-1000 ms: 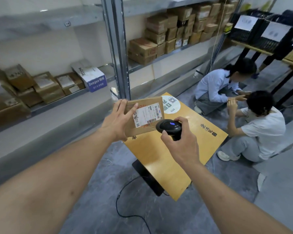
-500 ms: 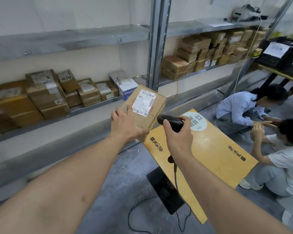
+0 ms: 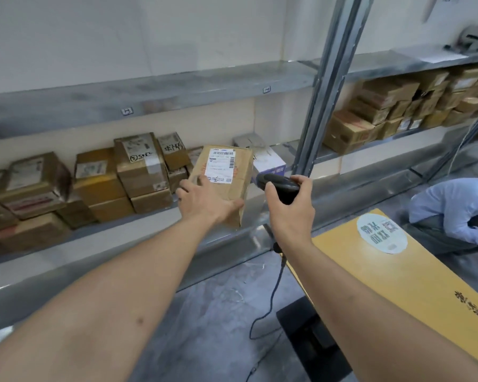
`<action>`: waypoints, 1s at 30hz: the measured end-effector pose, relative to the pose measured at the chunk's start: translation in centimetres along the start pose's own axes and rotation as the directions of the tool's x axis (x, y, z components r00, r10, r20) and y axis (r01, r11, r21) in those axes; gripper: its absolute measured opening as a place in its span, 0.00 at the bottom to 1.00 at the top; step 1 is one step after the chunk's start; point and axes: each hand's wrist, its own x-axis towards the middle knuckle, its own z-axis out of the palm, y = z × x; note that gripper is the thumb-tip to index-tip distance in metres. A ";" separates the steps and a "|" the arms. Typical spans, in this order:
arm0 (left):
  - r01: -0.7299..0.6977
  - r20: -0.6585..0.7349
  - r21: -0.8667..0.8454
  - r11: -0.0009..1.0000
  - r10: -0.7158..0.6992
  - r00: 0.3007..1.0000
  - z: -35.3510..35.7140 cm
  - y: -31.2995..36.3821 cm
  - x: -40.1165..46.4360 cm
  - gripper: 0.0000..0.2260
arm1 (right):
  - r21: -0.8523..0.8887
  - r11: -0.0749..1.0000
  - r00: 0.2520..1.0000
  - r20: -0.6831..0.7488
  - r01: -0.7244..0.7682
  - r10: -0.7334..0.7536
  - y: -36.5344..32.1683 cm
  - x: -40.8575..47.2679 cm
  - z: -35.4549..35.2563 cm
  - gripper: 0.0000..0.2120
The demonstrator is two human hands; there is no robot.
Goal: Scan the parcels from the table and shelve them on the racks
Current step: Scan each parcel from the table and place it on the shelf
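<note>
Your left hand [image 3: 204,201] has carried the labelled parcel [image 3: 223,181] away from the table [image 3: 414,282] to the rack shelf [image 3: 155,219], still gripping it, while your right hand [image 3: 289,213] keeps clutching the scanner [image 3: 279,184], so scanning looks finished and shelving comes next.

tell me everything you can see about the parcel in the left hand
The parcel is a brown cardboard box, slightly creased, with a white shipping label bearing barcodes on the face toward the camera. It is held tilted in the air in front of the shelf, not resting on it. The left hand grips its lower end, thumb under the bottom edge. The scanner sits just to its right, apart from it.
</note>
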 end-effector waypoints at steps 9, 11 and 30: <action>0.181 -0.009 -0.032 0.983 -0.181 0.983 2.5 4.0 10.4 0.56 | -0.024 1.000 0.991 0.133 -0.009 0.012 2.6 10.8 6.4 0.20; 0.229 -0.020 -0.037 0.973 -0.230 0.973 3.2 5.1 13.0 0.56 | -0.028 0.999 0.985 0.173 -0.014 0.019 3.4 13.9 7.6 0.20; 0.428 -0.078 0.110 0.897 -0.422 0.903 6.8 10.1 26.5 0.61 | -0.027 0.999 0.949 0.312 -0.046 0.052 5.9 28.0 13.1 0.19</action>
